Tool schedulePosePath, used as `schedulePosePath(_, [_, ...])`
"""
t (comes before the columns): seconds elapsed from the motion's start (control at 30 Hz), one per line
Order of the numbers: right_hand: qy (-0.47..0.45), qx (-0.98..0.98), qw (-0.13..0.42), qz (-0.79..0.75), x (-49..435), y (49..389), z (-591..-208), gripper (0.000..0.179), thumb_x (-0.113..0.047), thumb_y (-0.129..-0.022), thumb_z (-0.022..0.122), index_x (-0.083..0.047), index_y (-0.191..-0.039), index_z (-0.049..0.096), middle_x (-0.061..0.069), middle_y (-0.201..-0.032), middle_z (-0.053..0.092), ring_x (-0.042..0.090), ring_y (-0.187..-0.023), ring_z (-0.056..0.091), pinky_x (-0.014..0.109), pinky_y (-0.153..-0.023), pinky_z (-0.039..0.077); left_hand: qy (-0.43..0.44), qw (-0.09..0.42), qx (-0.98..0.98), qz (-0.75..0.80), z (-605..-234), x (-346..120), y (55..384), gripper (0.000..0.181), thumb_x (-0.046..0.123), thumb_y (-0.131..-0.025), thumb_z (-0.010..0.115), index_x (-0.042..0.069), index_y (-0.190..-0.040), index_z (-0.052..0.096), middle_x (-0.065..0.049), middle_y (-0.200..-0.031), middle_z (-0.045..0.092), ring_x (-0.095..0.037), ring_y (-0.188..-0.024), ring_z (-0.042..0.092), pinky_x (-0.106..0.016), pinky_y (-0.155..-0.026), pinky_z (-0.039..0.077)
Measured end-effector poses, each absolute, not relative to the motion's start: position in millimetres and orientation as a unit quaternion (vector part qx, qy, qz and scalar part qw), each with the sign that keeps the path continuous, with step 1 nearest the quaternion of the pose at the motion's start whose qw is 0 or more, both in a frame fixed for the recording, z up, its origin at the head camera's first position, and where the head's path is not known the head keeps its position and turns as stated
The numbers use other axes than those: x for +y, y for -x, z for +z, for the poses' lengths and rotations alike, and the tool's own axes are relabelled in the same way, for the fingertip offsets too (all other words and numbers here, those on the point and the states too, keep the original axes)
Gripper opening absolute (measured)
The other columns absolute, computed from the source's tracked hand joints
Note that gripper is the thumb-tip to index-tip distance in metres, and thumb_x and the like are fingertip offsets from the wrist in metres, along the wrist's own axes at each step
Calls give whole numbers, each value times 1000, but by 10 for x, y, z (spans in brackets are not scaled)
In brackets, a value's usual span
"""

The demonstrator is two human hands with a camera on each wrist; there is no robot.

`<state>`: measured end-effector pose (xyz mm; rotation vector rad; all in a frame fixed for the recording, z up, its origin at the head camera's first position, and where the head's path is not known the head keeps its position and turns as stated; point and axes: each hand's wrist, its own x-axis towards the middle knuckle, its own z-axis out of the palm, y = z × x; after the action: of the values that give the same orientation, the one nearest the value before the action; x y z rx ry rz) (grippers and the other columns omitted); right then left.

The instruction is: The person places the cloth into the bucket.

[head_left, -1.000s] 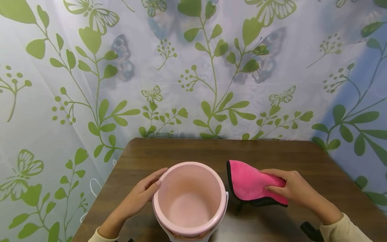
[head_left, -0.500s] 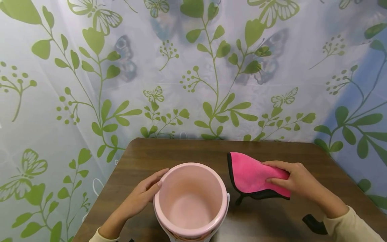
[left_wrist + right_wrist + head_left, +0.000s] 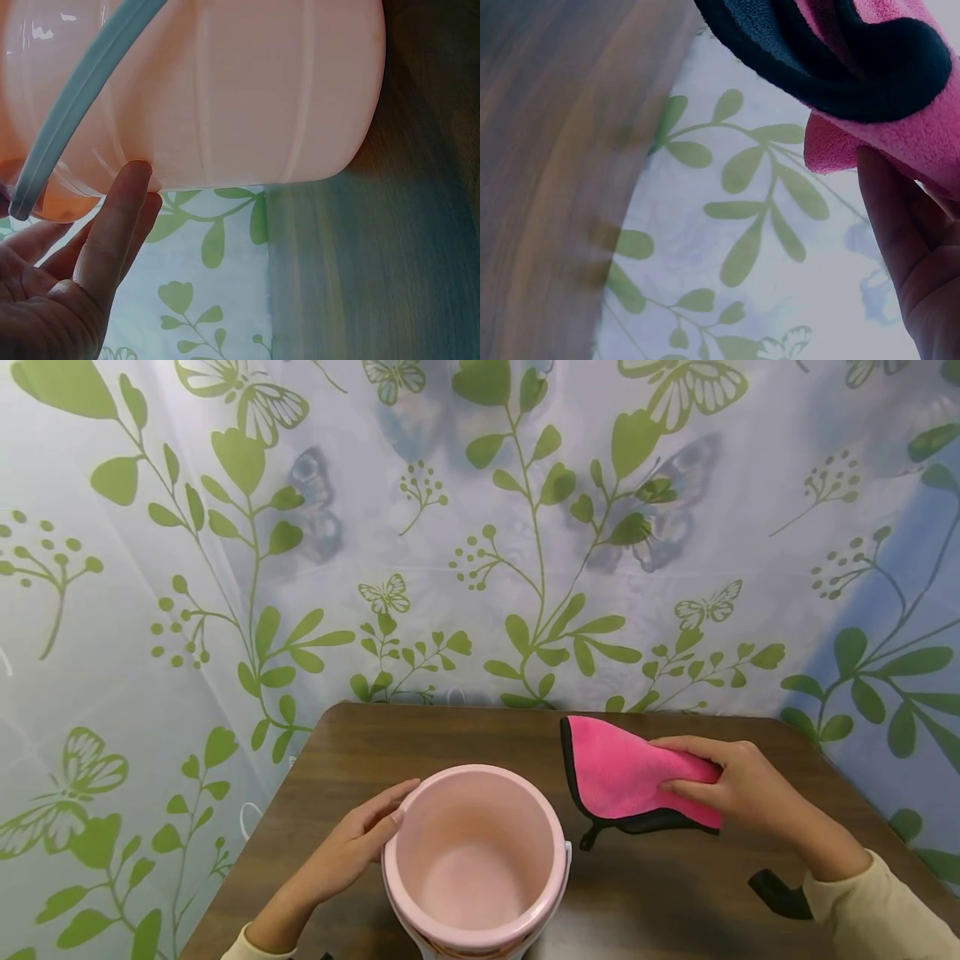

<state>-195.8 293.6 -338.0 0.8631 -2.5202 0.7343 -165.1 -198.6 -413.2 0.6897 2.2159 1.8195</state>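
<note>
A pink bucket (image 3: pixel 480 852) stands at the front of the table with its mouth up, and nothing shows inside it. Against the left side of its rim rests my left hand (image 3: pixel 352 839), the fingers fairly straight. In the left wrist view, the thumb (image 3: pixel 124 217) touches the bucket's outer wall near the pale handle (image 3: pixel 82 97). To the right of the bucket, my right hand (image 3: pixel 738 789) pinches a pink microfiber cloth (image 3: pixel 618 768) with black edging and a small hanging loop, held above the table. The right wrist view shows the cloth (image 3: pixel 930 142) folded over, its inner side dark grey.
The brown wooden table (image 3: pixel 450 731) reaches back to a white curtain (image 3: pixel 465 527) printed with green leaves and butterflies. A black curved object (image 3: pixel 780 893) shows beside the right sleeve. A white cable loop (image 3: pixel 250 820) hangs off the table's left edge.
My right hand has lifted the cloth upward and away from the table front. The loop on the cloth now hangs in plain sight. My left hand and the bucket have stayed in place.
</note>
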Motion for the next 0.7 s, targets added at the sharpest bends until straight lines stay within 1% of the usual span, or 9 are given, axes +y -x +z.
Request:
schedulePosePath(0.17, [-301,-898,181,264,2849,1982,-3293,51,-16,-78,90,-22,-125,72,-2,-102,74,4,-68,56,22,-55,45,-228,96,748,616,-4128,-2003,1628,49,17,-110,45,5,-156,37,-32,-137,53,-46,-114,60,-42,-76,61])
schedulePosePath(0.3, [-303,-895,198,260,2785,1991,-3196,52,-17,-76,91,-21,-125,73,1,-107,74,5,-73,58,22,-56,47,-231,94,749,613,-4131,-2004,1634,49,17,-110,45,5,-156,37,-31,-139,52,-46,-116,59,-42,-77,61])
schedulePosePath(0.4, [-306,-891,213,257,2739,1994,-3112,53,-16,-74,92,-20,-124,73,0,-107,74,5,-75,59,20,-57,48,-233,94,748,615,-4140,-2000,1648,48,17,-110,45,5,-156,37,-31,-140,52,-45,-116,60,-43,-76,61])
schedulePosePath(0.53, [-319,-884,222,261,2686,2000,-3010,53,-12,-73,92,-19,-123,74,0,-102,75,5,-68,58,19,-54,46,-233,95,745,617,-4141,-1993,1657,49,17,-110,45,5,-156,37,-31,-140,52,-45,-115,60,-43,-76,61])
schedulePosePath(0.7, [-330,-877,224,266,2649,1984,-2904,54,-9,-73,92,-18,-123,74,0,-99,75,5,-67,59,18,-54,47,-235,98,743,619,-4132,-1985,1657,49,17,-110,45,4,-156,36,-32,-139,51,-46,-115,60,-43,-76,61])
